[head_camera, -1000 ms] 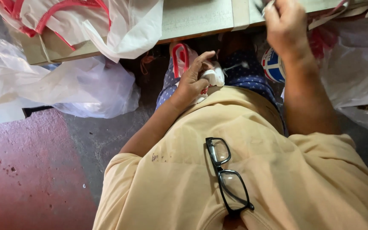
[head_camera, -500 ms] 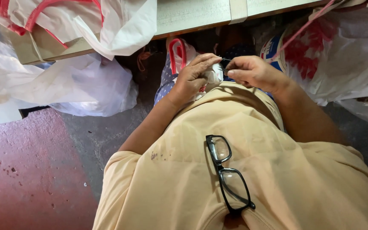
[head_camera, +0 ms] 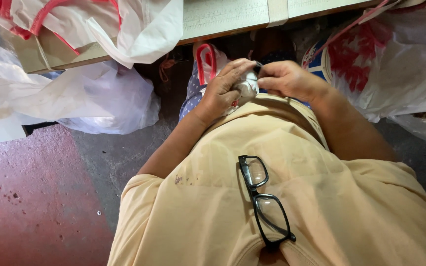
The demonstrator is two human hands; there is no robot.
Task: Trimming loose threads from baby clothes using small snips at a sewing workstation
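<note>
Small white bundle (head_camera: 246, 88), cloth-like with a red fleck, sat at the person's waist just above the hem of the pale yellow shirt (head_camera: 282, 197), below the table edge (head_camera: 223, 22). Exact kind of object could not be told; mostly covered by fingers.

Left hand (head_camera: 223, 88) was wrapped around the bundle from the left, fingers curled over its top. Right hand (head_camera: 284, 79) met it from the right, thumb and fingertips pinching at the bundle's upper edge. Both hands touching the bundle and each other.

Black-framed glasses (head_camera: 265, 202) hung from the shirt collar, lenses down the chest.

Behind the hands: blue dotted fabric (head_camera: 193, 93) and a red-handled bag (head_camera: 207, 59). White plastic bags (head_camera: 99, 98) to the left under the table; a red-and-white plastic bag (head_camera: 385, 64) to the right. Floor (head_camera: 35, 197) reddish at left, grey nearer the body.
</note>
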